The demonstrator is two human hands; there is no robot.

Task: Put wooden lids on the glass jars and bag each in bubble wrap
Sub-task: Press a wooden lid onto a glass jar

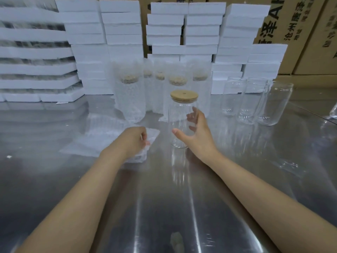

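Note:
A clear glass jar [179, 114] stands upright on the steel table [164, 198], capped with a round wooden lid [184, 95]. My right hand [197, 132] curls around the jar's right side, fingers apart, thumb in front near its base. Whether it grips the glass is unclear. My left hand [135, 138] pinches the top bubble wrap bag [144, 153] of a flat pile [102, 139] lying left of the jar. Several wrapped, lidded jars [129, 95] stand behind.
Three bare glass jars [255, 103] without lids stand at the right. Stacks of white foam boxes [124, 30] line the back, with cardboard cartons [299, 33] behind them. Another glass object [333, 112] sits at the right edge.

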